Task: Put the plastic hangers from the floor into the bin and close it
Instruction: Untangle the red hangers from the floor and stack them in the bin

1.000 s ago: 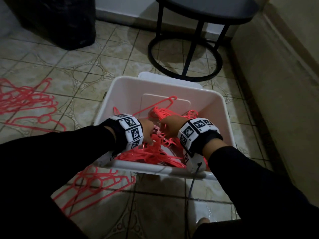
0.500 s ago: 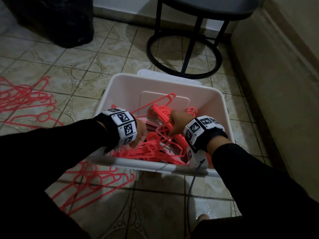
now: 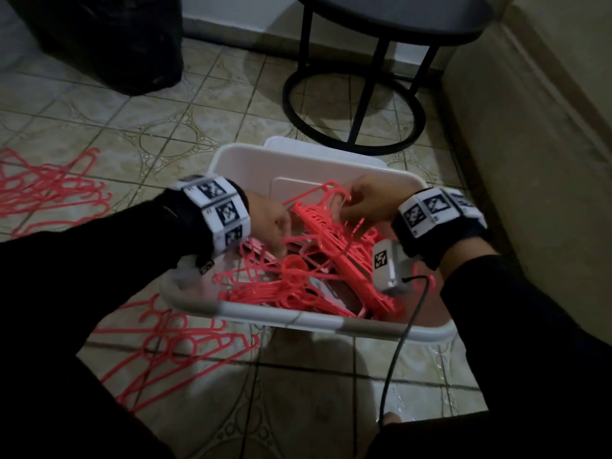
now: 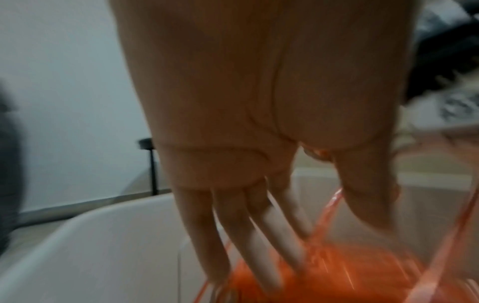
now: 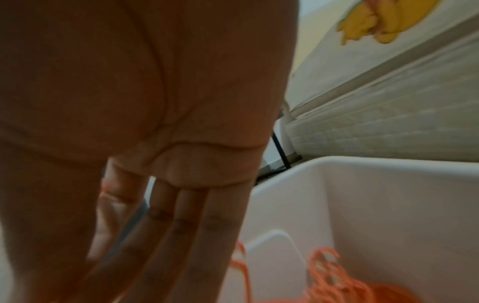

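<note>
**Hands loosen over the hangers in the bin**

Patterned beige floor tiles (image 3: 109, 140) carry it all. Nearest, a loose spread of pink plastic hangers (image 3: 172, 346) lies flat on the floor, just beside the near rim of the white rectangular plastic bin (image 3: 318, 321). Both wrists wear bands of black-and-white square markers; no writing on them can be read.

Inside the bin sits a heap of pink hangers (image 3: 318, 270). The left hand (image 3: 270, 223) hangs over it with fingers (image 4: 233, 235) straight and spread, tips down among the hangers, gripping nothing. The right hand (image 3: 371, 202) is farther back, by the raised hook of the top hanger; its fingers (image 5: 181, 235) are straight and together, holding nothing.

A second ago both hands were curled on the bundle near the bin's front; they have since let go and moved back, the right one farthest.

Beyond the bin, a white lid (image 3: 298, 145) lies behind it, then a round black metal side table (image 3: 354, 94). A further batch of hangers (image 3: 49, 193) lies far left
</note>
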`<state>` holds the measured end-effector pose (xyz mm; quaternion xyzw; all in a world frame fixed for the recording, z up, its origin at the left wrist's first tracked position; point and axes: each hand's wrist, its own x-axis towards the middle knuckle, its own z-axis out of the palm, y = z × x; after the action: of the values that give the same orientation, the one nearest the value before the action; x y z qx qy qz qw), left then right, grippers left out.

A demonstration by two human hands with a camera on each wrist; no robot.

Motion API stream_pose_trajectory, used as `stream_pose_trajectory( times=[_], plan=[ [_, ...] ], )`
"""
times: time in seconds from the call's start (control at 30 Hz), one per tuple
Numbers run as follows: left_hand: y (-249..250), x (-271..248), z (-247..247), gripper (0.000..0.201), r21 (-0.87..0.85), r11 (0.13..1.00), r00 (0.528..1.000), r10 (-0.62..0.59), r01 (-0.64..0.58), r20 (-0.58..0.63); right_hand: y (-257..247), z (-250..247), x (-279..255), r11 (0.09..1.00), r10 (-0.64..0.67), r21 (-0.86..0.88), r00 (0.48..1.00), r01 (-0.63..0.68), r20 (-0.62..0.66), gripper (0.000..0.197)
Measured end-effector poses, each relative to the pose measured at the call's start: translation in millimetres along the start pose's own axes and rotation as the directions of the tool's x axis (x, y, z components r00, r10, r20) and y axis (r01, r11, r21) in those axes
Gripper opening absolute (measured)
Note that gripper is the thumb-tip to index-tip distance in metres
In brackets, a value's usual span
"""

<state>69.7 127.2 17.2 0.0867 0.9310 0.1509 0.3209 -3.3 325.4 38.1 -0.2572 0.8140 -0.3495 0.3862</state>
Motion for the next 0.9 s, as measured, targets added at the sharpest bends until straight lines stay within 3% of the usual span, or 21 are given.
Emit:
stream_pose_trajectory(
  times=[0.07,0.13,0.2,0.3,0.37,0.43,0.47,0.5,0.57,0.67,0.73,0.8,0.83,0.9],
  plan=[
    [-1,-7,-22,0.035,-0.113,0.991,0.975,0.04,-0.066,-0.219,-7,-10,-2,0.997,-0.047,0.063,0.993,0.054,-0.11,0.018],
    [-1,-11,-35,0.039,-0.174,0.975,0.917,0.062,-0.141,-0.393,-14,-16,-2,0.989,-0.096,0.093,0.975,0.117,-0.202,0.019],
    [0,-10,-36,0.035,-0.135,0.975,0.904,0.105,-0.175,-0.414,-20,-15,2,0.976,-0.148,0.119,0.956,0.183,-0.251,0.018],
    [1,-1,-22,0.021,-0.137,0.973,0.939,0.137,-0.188,-0.316,-24,-3,17,0.956,-0.18,0.157,0.918,0.248,-0.353,0.015],
    [-7,4,-18,0.024,-0.158,0.975,0.935,0.093,-0.155,-0.343,-20,3,28,0.986,-0.138,0.012,0.864,0.164,-0.485,0.004],
    [-19,2,-22,0.023,-0.148,0.986,0.919,0.012,-0.077,-0.394,-5,4,35,0.956,-0.052,-0.265,0.822,-0.123,-0.568,0.016],
    [-26,0,-25,0.024,-0.148,0.988,0.912,-0.027,-0.037,-0.409,7,5,38,0.866,-0.021,-0.432,0.847,-0.25,-0.532,0.02],
    [-34,-2,-28,0.024,-0.153,0.988,0.91,-0.062,-0.002,-0.41,16,11,38,0.773,0.021,-0.562,0.896,-0.296,-0.443,0.024],
    [-49,-5,-32,0.02,-0.161,0.986,0.915,-0.111,0.051,-0.389,31,27,45,0.693,0.111,-0.683,0.97,-0.231,-0.215,0.043],
    [-62,-8,-34,0.012,-0.223,0.971,0.927,-0.165,0.091,-0.337,40,51,57,0.684,0.328,-0.69,0.945,-0.236,0.003,0.067],
    [-67,-8,-33,0.013,-0.279,0.954,0.94,-0.189,0.107,-0.285,51,62,67,0.689,0.282,-0.696,0.959,-0.203,0.0,0.088],
    [-70,-11,-35,0.014,-0.393,0.913,0.95,-0.214,0.112,-0.226,53,65,73,0.616,0.225,-0.766,0.973,-0.184,-0.053,0.106],
    [-72,-13,-38,0.014,-0.427,0.897,0.95,-0.223,0.113,-0.217,48,66,68,0.55,0.218,-0.817,0.974,-0.172,-0.058,0.103],
    [-76,-19,-47,0.017,-0.438,0.89,0.939,-0.251,0.127,-0.237,39,70,62,0.394,0.273,-0.908,0.961,-0.141,-0.031,0.076]
  ],
)
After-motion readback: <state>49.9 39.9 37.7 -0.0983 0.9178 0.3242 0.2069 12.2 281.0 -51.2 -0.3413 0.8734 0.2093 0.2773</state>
